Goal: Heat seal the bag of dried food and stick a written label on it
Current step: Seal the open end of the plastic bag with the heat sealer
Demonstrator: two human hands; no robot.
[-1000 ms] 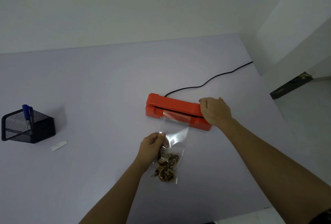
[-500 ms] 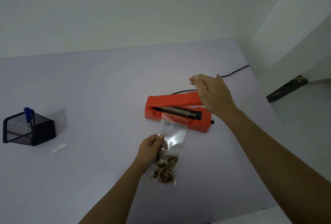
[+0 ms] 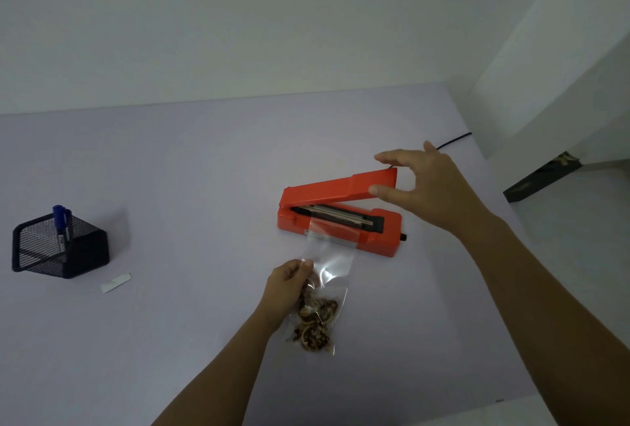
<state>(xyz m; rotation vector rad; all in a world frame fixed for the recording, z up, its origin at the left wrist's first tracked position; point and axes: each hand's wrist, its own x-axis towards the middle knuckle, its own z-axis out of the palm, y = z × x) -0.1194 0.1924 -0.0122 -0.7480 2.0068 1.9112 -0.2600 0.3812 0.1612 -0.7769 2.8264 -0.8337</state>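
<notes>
Sealer open, bag mouth on the bar

Sealer (image 3: 341, 221): orange, on the table (image 3: 187, 170), right of centre. Arm (image 3: 341, 188) raised, hinged at the left end, free end tilted up to the right. Dark sealing bar (image 3: 334, 214) exposed beneath it. Small black knob (image 3: 403, 237) on the right end of the base. Black cord (image 3: 455, 140) runs off behind, toward the table's far right edge.

Bag (image 3: 327, 275): clear plastic, long and narrow, lying flat on the table in front of the sealer. Open top edge rests across the base, reaching the bar. Upper part empty and glossy; lower part holds dried food (image 3: 313, 323), brown and curled, bunched toward the near end.

Left hand (image 3: 289, 280): closed in a pinch on the bag's left edge, about midway along, thumb on top. Forearm enters from the bottom of the view.

Right hand (image 3: 419, 187): open, fingers spread, at the arm's raised free end. Thumb (image 3: 381, 191) lies against the front of the arm near its tip; fingers (image 3: 392, 158) arch above it. Whether they touch the arm cannot be told. Not gripping anything.

Holder (image 3: 58, 248): black wire mesh, at the far left of the table, well apart from the sealer. Blue pen (image 3: 60, 224) stands upright inside.

Label (image 3: 116, 282): small white strip, lying flat just in front and to the right of the holder. No writing can be made out on it.

Table: pale lilac surface, set against a white wall (image 3: 272, 16).
</notes>
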